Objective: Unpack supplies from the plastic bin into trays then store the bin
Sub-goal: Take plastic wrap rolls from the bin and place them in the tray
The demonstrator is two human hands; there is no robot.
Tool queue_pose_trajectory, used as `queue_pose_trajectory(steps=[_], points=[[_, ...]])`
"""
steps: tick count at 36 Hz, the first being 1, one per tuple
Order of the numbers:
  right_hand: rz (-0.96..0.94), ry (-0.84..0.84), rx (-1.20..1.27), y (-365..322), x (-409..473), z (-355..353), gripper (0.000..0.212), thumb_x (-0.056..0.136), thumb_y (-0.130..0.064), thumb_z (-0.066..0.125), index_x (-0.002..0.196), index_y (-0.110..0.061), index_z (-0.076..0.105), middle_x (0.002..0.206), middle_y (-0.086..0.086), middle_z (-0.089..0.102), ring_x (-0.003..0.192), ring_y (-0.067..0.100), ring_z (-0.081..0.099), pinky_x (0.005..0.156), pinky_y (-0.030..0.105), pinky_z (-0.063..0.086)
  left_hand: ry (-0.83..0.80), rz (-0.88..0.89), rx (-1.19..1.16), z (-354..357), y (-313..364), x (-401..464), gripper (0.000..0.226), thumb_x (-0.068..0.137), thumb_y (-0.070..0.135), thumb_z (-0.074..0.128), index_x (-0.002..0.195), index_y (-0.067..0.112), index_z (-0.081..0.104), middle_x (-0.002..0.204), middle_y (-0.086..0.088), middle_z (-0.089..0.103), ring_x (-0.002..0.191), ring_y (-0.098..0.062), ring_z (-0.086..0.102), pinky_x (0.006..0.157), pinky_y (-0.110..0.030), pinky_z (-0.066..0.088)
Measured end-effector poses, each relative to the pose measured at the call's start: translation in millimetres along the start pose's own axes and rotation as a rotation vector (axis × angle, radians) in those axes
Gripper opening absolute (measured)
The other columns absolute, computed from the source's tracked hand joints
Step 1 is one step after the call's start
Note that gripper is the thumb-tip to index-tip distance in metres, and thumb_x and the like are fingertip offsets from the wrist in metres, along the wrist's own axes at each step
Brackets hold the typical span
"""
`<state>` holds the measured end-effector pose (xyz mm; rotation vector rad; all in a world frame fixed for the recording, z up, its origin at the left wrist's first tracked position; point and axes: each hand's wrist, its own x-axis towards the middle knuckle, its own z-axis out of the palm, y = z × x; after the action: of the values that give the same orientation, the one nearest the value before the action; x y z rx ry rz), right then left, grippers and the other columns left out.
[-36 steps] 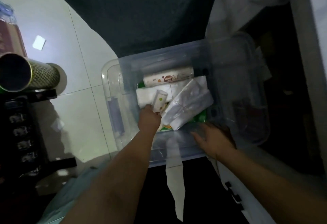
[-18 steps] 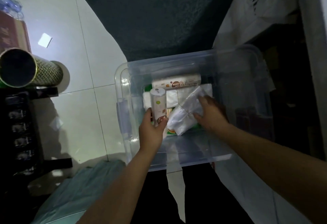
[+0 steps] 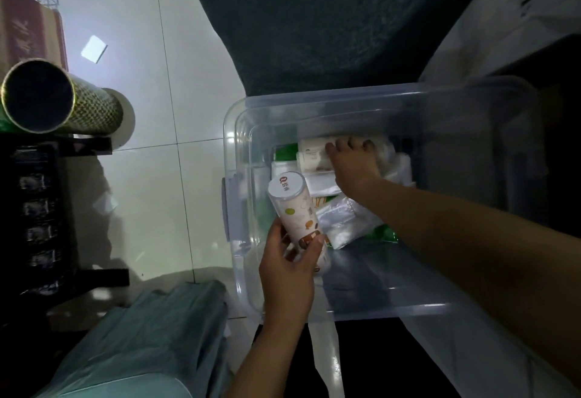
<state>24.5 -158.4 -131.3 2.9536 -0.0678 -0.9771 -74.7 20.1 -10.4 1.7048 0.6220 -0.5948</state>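
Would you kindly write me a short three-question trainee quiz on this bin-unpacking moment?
1. True or false: the left hand grips a white tube.
2. Where does the right hand reach? A) into the clear bin B) onto the floor C) to the patterned cylinder
3. Fill in: the tube's cap points ___ the camera.

Key: 1 true; 2 A; 3 toward.

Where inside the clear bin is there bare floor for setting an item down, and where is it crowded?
Free: the clear bin's near floor, between its near wall and the plastic bags. Crowded: the far-left pile, where the right hand reaches a white tube. The left hand holds a canister.
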Motion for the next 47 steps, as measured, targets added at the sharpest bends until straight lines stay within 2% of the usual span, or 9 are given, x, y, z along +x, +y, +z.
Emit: queue_pose_trajectory(steps=[7,10,16,20,28,33,37,42,47], points=[[0.032,0.173,0.245,6.2,-54.6,-20.7,0.055,0.084,-0.012,0.060,0.135,-0.021,0.045,0.134,0.006,0.054,0.120,0.033,0.048,0.097,0.048,0.038,-0.011,0.032,0.038,-19.7,24.5,-12.0,0.057,0.076,0.016,0.081,0.128,0.024,0.058,0.116,0.012,0.069,0.101,-0.002,0.067,0.080,-0.021,0.055],[0.085,0.276,0.444,13.0,-91.2,-42.0,0.055,0.085,-0.020,0.064,0.137,-0.021,0.047,0.139,0.005,0.053,0.124,0.032,0.047,0.101,0.049,0.037,-0.046,0.087,0.068,-34.0,49.7,-23.8,0.054,0.077,0.020,0.081,0.125,0.029,0.058,0.115,0.017,0.068,0.098,0.004,0.066,0.075,-0.014,0.056],[0.194,0.553,0.907,27.1,-186.5,-95.3,0.054,0.075,-0.018,0.078,0.125,-0.026,0.058,0.121,0.003,0.057,0.102,0.025,0.058,0.082,0.037,0.049,-0.145,0.220,0.123,-63.0,109.9,-52.6,0.057,0.077,0.017,0.081,0.128,0.026,0.057,0.117,0.017,0.066,0.098,0.010,0.063,0.066,-0.002,0.048],[0.308,0.638,1.078,28.0,-258.7,-119.6,0.060,0.072,-0.029,0.079,0.127,-0.032,0.056,0.117,-0.007,0.053,0.098,0.001,0.051,0.083,0.021,0.040,-0.242,0.307,0.173,-77.3,136.8,-72.7,0.057,0.078,0.019,0.080,0.130,0.024,0.057,0.117,0.016,0.066,0.101,0.008,0.062,0.071,-0.005,0.050],[0.536,0.897,1.573,-5.2,-406.4,-119.1,0.053,0.069,-0.031,0.083,0.117,-0.032,0.060,0.106,-0.011,0.071,0.097,0.009,0.069,0.080,0.028,0.058,-0.549,0.335,0.253,-63.6,143.0,-106.5,0.055,0.075,0.014,0.082,0.121,0.036,0.061,0.109,0.022,0.071,0.094,0.007,0.066,0.076,-0.020,0.050],[0.743,1.059,1.646,-23.8,-497.7,-104.5,0.052,0.073,-0.018,0.084,0.118,-0.030,0.062,0.108,-0.011,0.072,0.098,0.010,0.069,0.080,0.025,0.057,-0.825,0.387,0.383,-25.1,138.5,-148.8,0.045,0.075,0.013,0.082,0.111,0.035,0.065,0.106,0.020,0.072,0.092,0.001,0.069,0.070,-0.019,0.054],[0.886,1.219,1.638,-37.0,-566.8,-95.2,0.053,0.070,-0.030,0.083,0.120,-0.030,0.063,0.111,-0.007,0.072,0.102,0.014,0.068,0.083,0.032,0.057,-1.052,0.467,0.512,0.9,136.1,-194.4,0.048,0.072,0.010,0.083,0.112,0.031,0.066,0.103,0.017,0.074,0.090,0.000,0.070,0.061,-0.011,0.055],[1.054,1.420,1.624,-64.6,-637.5,-74.0,0.054,0.073,-0.011,0.082,0.116,-0.035,0.060,0.107,-0.015,0.072,0.099,0.008,0.069,0.077,0.019,0.057,-1.272,0.544,0.620,15.8,127.7,-256.3,0.055,0.067,0.010,0.086,0.112,0.035,0.068,0.104,0.011,0.076,0.093,-0.006,0.071,0.067,-0.017,0.057],[1.100,1.535,1.673,-92.6,-697.0,-43.2,0.055,0.073,-0.018,0.081,0.121,-0.034,0.061,0.111,-0.010,0.072,0.103,0.010,0.069,0.082,0.036,0.059,-1.402,0.622,0.663,10.0,100.4,-314.7,0.063,0.051,0.033,0.091,0.108,0.046,0.068,0.105,0.013,0.075,0.094,-0.005,0.072,0.069,-0.021,0.058]])
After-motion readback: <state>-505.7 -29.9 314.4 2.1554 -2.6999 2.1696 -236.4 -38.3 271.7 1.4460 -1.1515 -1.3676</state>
